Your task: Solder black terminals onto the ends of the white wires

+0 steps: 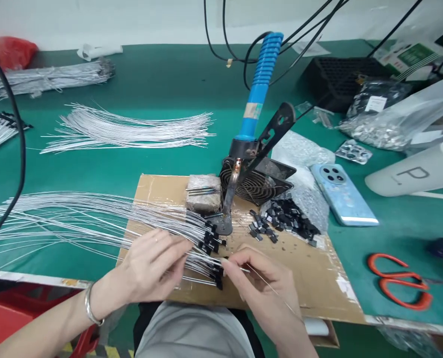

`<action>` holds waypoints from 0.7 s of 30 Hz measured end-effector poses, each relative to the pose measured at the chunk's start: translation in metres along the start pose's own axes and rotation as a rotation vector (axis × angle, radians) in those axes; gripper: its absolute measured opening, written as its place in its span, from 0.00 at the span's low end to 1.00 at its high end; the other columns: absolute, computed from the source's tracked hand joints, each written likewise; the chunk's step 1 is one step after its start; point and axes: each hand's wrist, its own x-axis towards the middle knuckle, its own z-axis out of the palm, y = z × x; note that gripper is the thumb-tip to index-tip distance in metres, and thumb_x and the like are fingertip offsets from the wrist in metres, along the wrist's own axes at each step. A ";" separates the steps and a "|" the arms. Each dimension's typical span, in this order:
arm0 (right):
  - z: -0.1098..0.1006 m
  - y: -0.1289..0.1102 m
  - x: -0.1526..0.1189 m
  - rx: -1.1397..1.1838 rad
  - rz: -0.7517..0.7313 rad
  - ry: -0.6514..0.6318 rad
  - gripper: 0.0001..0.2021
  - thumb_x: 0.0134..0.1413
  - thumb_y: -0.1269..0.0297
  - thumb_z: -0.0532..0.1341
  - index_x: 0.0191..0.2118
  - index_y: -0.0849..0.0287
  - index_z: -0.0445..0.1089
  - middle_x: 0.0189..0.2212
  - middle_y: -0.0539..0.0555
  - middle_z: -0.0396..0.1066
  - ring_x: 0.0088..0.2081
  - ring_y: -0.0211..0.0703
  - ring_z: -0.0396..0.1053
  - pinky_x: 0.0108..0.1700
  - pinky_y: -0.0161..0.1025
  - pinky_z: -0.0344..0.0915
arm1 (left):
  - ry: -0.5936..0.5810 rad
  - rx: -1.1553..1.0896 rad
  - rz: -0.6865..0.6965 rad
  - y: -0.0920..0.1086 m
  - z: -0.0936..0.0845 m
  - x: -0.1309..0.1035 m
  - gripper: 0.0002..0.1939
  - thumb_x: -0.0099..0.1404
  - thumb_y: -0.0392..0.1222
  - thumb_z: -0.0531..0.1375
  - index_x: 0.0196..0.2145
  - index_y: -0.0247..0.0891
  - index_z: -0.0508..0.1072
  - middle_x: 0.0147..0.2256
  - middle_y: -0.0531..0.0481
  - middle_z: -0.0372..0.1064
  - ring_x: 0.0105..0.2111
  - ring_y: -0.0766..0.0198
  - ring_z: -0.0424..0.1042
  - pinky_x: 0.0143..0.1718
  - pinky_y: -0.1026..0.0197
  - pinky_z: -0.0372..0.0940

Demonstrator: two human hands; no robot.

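Observation:
My left hand (156,263) pinches a thin white wire over the front of the cardboard sheet (303,278). At the wire's right end my right hand (264,283) is closed, thumb against fingers, with a fine strand running back over its palm. Beneath and behind both hands lies a bundle of white wires (105,209), their right ends fitted with black connectors (209,238). A blue-handled soldering iron (261,84) stands tilted in a black holder, its tip down near a grey block (203,193). Loose black pieces (290,219) are heaped to the right.
Another white wire bundle (132,129) lies farther back. A round black fan (251,184) sits behind the iron. On the right are a blue phone (344,195), orange-handled scissors (402,281), a white cup (415,169) and plastic bags. A black cable hangs at the left.

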 end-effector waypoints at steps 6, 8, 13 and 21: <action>-0.002 0.007 -0.002 -0.055 -0.124 -0.034 0.12 0.61 0.66 0.63 0.25 0.57 0.69 0.23 0.46 0.63 0.25 0.34 0.60 0.27 0.34 0.55 | -0.325 -0.425 -0.521 0.019 -0.003 0.018 0.09 0.72 0.39 0.55 0.40 0.37 0.75 0.27 0.53 0.71 0.25 0.66 0.66 0.28 0.63 0.61; -0.003 0.007 -0.003 -0.042 -0.107 -0.003 0.12 0.61 0.66 0.63 0.25 0.57 0.69 0.22 0.46 0.63 0.25 0.34 0.60 0.28 0.33 0.56 | -0.348 -0.503 -0.612 0.017 -0.003 0.020 0.11 0.73 0.41 0.55 0.36 0.37 0.76 0.25 0.54 0.69 0.24 0.67 0.63 0.26 0.64 0.59; -0.005 0.009 -0.003 0.032 -0.028 0.035 0.12 0.60 0.64 0.65 0.24 0.57 0.72 0.22 0.47 0.64 0.25 0.36 0.62 0.26 0.34 0.56 | -0.360 -0.567 -0.696 0.011 -0.003 0.019 0.12 0.72 0.42 0.56 0.35 0.38 0.77 0.25 0.53 0.70 0.25 0.67 0.62 0.27 0.64 0.59; -0.004 0.011 0.000 0.115 0.044 0.032 0.14 0.59 0.61 0.66 0.23 0.57 0.71 0.20 0.47 0.62 0.23 0.35 0.60 0.24 0.35 0.54 | -0.249 -0.392 -0.443 0.007 -0.001 0.017 0.08 0.72 0.36 0.56 0.38 0.37 0.75 0.27 0.51 0.74 0.24 0.67 0.71 0.26 0.66 0.65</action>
